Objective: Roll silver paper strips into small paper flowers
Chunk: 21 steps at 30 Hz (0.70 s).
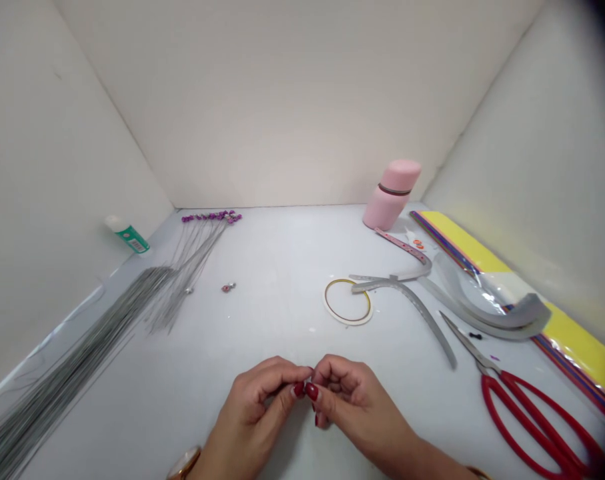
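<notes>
Head view: two hands are working at lower centre of the frame, the left hand [252,408] and the right hand [357,407] both pinching narrowly on one tiny silvery piece [308,381], too small to identify. One pair of red-handled scissors [535,427] is lying at lower right, one gold wire ring [347,302] is sitting right of centre, and one large wire bundle [67,353] is spreading across lower left.

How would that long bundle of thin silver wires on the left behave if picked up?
The bundle of thin silver wires would probably feel light and bend easily, since each strand looks fine. Loose strands may slip free or tangle, as they splay apart and no binding shows.
</notes>
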Each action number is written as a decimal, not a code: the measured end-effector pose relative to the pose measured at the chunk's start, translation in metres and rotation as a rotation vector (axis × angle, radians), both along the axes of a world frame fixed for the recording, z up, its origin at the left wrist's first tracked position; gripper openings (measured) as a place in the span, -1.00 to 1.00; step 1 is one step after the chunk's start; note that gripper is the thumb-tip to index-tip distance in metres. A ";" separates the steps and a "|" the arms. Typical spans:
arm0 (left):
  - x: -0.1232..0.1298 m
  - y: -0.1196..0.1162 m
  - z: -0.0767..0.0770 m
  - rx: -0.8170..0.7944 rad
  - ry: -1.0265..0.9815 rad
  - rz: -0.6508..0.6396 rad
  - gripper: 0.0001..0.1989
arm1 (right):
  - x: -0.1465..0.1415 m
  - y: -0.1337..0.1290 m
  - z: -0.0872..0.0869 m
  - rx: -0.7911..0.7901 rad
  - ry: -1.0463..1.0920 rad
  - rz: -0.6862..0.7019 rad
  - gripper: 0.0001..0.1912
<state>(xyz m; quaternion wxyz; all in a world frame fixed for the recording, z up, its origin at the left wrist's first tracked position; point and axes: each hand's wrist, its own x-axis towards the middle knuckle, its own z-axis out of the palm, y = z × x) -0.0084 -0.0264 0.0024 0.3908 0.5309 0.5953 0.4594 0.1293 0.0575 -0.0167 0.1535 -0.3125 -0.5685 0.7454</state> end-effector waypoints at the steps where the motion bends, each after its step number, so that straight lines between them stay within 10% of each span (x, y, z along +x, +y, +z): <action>1: 0.000 0.000 0.000 0.003 0.004 -0.005 -0.75 | 0.000 0.000 0.000 0.000 -0.003 0.000 -0.68; 21: -0.006 0.004 0.002 -0.055 0.000 -0.055 -0.77 | 0.003 0.005 -0.002 -0.040 -0.052 0.086 -0.67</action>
